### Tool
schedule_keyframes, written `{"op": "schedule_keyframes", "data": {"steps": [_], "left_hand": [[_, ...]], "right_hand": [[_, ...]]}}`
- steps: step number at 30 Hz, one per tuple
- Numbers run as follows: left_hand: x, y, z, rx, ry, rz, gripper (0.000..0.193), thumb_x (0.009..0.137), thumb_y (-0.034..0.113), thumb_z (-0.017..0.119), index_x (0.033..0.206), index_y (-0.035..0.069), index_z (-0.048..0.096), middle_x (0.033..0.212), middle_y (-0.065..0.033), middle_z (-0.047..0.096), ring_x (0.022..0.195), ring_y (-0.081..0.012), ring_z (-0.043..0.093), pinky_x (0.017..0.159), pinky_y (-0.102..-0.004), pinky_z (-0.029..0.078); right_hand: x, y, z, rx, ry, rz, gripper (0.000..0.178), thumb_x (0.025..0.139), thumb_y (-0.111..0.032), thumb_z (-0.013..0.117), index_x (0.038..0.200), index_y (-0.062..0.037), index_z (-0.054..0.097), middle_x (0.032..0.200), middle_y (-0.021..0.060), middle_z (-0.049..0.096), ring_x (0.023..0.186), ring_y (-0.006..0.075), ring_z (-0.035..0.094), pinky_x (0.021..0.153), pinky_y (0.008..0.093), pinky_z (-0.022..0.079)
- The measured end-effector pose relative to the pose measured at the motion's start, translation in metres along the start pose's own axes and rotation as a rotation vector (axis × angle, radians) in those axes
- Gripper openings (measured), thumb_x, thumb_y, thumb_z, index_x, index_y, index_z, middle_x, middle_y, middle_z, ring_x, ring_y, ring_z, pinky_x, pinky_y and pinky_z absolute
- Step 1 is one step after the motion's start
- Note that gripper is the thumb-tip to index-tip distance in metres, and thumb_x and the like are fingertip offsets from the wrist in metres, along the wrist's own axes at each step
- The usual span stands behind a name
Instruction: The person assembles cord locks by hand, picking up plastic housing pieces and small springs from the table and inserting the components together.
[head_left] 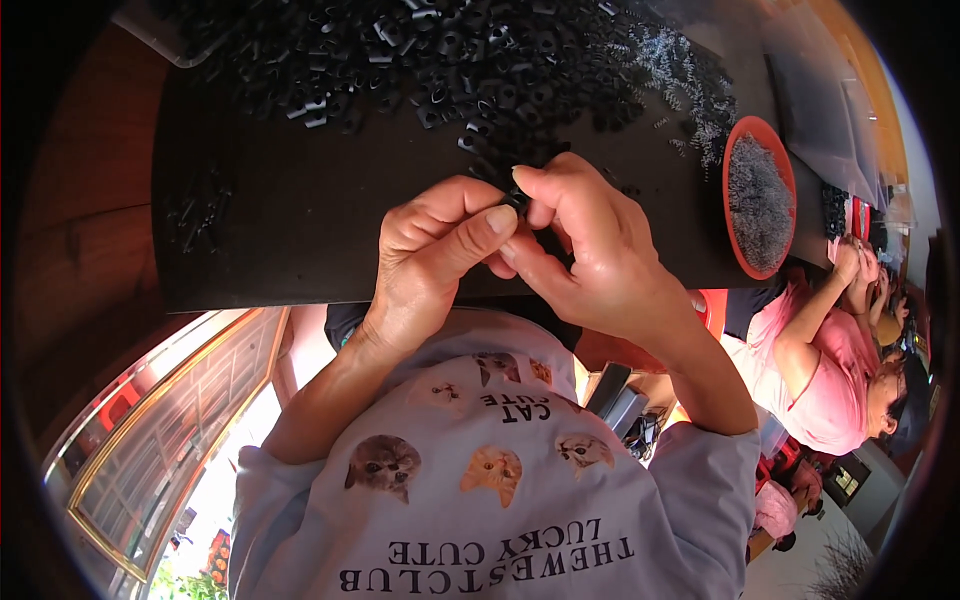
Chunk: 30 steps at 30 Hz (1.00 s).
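Observation:
My left hand (432,250) and my right hand (596,240) meet above the near part of a dark table. Pinched between their fingertips is a small black plastic part (517,203), mostly covered by the thumbs and fingers. Both hands are closed on it. Just beyond my fingers, a large heap of black tubular plastic parts (440,65) with holes spreads over the far side of the table. Small metal springs (668,75) lie loose at the heap's right end.
On the right, an orange bowl (757,121) holds many springs (758,205). Several small thin black pieces (200,210) lie at the left of the table (290,240). A clear plastic bag (820,100) is at the far right. Beyond the bowl, a person in pink (825,385) sits working.

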<state>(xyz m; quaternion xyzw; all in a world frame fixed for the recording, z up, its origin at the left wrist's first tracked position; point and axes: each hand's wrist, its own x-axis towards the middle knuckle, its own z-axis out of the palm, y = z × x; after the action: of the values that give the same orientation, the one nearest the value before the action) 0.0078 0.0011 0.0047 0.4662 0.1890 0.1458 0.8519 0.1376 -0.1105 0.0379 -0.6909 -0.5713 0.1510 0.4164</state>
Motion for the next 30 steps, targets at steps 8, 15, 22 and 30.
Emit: {"op": "schedule_keyframes", "data": {"steps": [8,15,22,30], "left_hand": [[-0.002,0.006,0.001,-0.069,-0.038,-0.008,0.013,0.095,0.009,0.058,0.091,-0.002,0.065,0.083,-0.0049,0.066,0.076,-0.0094,0.061,0.072,-0.0232,0.050],[-0.006,-0.003,0.001,0.084,-0.023,0.132,0.012,0.094,0.009,0.059,0.092,-0.001,0.065,0.083,-0.0031,0.065,0.077,-0.0084,0.060,0.073,-0.0225,0.050],[-0.007,-0.002,0.003,0.074,-0.001,0.127,0.014,0.094,0.011,0.060,0.090,0.000,0.065,0.081,-0.0025,0.065,0.077,-0.0077,0.059,0.073,-0.0225,0.049],[-0.007,-0.005,0.003,0.140,0.001,0.187,0.011,0.094,0.008,0.059,0.091,0.000,0.066,0.079,-0.0011,0.064,0.074,-0.0071,0.059,0.066,-0.0215,0.048]], "right_hand": [[0.005,0.011,-0.001,-0.229,0.085,-0.253,0.037,0.061,-0.001,0.071,0.095,-0.0013,0.056,0.080,0.0094,0.060,0.059,0.0223,0.061,0.046,0.0306,0.047],[0.003,0.010,0.004,-0.256,0.085,-0.359,0.034,0.063,-0.001,0.071,0.094,-0.0010,0.057,0.071,0.0051,0.054,0.057,0.0188,0.058,0.044,0.0284,0.046],[0.001,0.004,-0.006,-0.377,0.122,-0.299,0.042,0.064,-0.011,0.078,0.099,-0.0017,0.059,0.077,0.0043,0.052,0.060,0.0177,0.057,0.046,0.0286,0.046],[0.004,0.006,-0.006,-0.478,0.078,-0.472,0.025,0.067,-0.012,0.071,0.087,-0.0010,0.059,0.070,0.0009,0.044,0.054,0.0118,0.053,0.042,0.0255,0.045]]}}
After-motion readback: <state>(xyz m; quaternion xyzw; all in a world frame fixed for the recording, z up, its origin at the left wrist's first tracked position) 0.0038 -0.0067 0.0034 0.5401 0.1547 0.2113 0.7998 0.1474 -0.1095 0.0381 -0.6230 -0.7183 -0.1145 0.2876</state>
